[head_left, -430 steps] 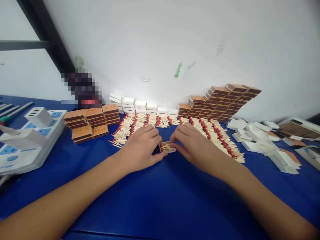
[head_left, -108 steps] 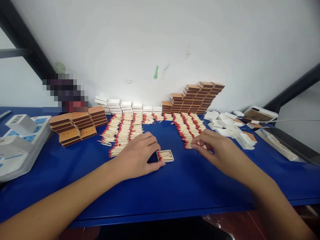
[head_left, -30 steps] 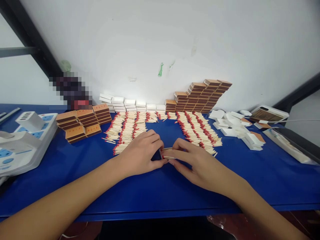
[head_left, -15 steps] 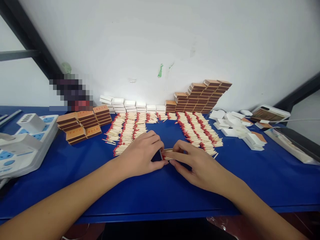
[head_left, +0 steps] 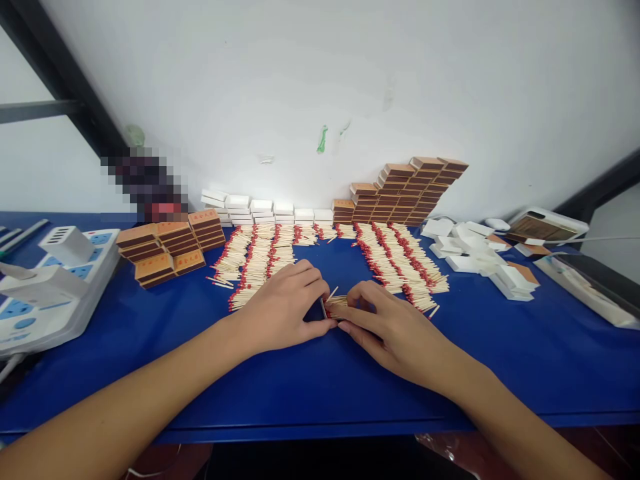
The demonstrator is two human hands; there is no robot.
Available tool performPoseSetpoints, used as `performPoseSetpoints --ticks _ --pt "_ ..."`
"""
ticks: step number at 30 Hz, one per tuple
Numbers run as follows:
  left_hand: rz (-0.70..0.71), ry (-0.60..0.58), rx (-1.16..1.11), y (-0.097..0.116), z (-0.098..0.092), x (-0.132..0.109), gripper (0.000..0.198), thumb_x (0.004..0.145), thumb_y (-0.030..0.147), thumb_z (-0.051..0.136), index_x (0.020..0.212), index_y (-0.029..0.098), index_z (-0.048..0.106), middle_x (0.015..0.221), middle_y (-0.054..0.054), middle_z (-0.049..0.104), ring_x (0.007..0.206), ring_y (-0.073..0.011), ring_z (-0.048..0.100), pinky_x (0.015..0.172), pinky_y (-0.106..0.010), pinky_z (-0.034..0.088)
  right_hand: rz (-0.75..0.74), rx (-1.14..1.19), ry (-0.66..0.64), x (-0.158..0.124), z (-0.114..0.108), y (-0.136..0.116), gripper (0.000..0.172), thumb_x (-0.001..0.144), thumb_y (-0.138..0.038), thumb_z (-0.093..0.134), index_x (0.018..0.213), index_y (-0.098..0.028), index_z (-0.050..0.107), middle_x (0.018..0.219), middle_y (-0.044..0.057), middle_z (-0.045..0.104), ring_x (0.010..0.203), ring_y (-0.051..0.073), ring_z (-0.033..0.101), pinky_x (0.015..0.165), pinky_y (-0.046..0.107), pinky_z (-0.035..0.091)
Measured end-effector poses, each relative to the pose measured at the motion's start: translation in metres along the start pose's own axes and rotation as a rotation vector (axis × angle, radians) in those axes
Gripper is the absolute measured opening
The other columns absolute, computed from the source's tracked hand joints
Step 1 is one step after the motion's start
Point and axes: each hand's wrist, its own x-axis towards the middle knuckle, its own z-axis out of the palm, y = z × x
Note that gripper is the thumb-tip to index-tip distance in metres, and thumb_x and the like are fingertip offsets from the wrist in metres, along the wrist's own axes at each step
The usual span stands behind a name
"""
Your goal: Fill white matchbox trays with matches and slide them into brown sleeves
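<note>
Between my hands, above the blue table's near middle, is a small matchbox tray (head_left: 323, 309) filled with red-headed matches (head_left: 339, 302). My left hand (head_left: 286, 308) grips the tray's left end, fingers along the far side and thumb at the near side. My right hand (head_left: 397, 327) is closed over the right end, its fingertips on the matches and its thumb by the near edge. One match tilts up out of the tray near my left fingertips. The right end of the tray is hidden by my right fingers.
Rows of loose matches lie left (head_left: 257, 267) and right (head_left: 400, 257) behind my hands. Brown matchboxes (head_left: 400, 197) are stacked by the wall, more (head_left: 170, 247) at left. White trays (head_left: 250, 210) line the wall; others (head_left: 470, 247) are heaped right. A power strip (head_left: 75, 300) stands far left.
A match now sticks up at the tray's left end, and more matches show between my fingers. My right fingers have shifted slightly; my left hand keeps its grip. The view has moved a little.
</note>
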Motion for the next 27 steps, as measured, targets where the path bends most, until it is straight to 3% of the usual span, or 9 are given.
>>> performPoseSetpoints --ticks 6,9,18,27 --pt "0.006 -0.005 0.021 0.0 0.0 0.001 0.03 0.095 0.047 0.072 0.101 0.018 0.067 0.098 -0.007 0.068 0.102 -0.0274 0.06 0.091 -0.043 0.051 0.051 -0.026 0.199 0.01 0.006 0.01 0.036 0.108 -0.023 0.05 0.14 -0.026 0.065 0.114 0.013 0.065 0.105 0.027 0.062 0.091 0.048 0.057" --pt "0.003 -0.006 0.011 0.0 0.0 0.001 0.03 0.095 0.048 0.073 0.101 0.019 0.068 0.099 -0.007 0.068 0.104 -0.0275 0.06 0.092 -0.043 0.051 0.073 -0.002 0.183 0.016 0.008 0.017 0.033 0.108 -0.024 0.05 0.136 -0.025 0.067 0.115 0.013 0.068 0.109 0.029 0.062 0.097 0.052 0.055" --pt "-0.009 -0.003 -0.005 0.0 0.0 0.001 0.032 0.095 0.049 0.073 0.103 0.018 0.068 0.099 -0.007 0.069 0.104 -0.0274 0.06 0.092 -0.043 0.051 0.1 0.001 0.21 0.01 0.008 0.016 0.021 0.107 -0.023 0.054 0.113 -0.023 0.074 0.108 0.011 0.069 0.104 0.027 0.062 0.094 0.048 0.056" --pt "-0.011 0.008 -0.005 -0.001 0.0 0.0 0.031 0.096 0.048 0.072 0.104 0.018 0.068 0.101 -0.007 0.069 0.105 -0.0279 0.06 0.092 -0.043 0.051 0.027 -0.051 0.211 0.006 0.008 0.013 0.027 0.106 -0.021 0.055 0.126 -0.022 0.073 0.119 0.014 0.067 0.111 0.028 0.062 0.095 0.049 0.056"
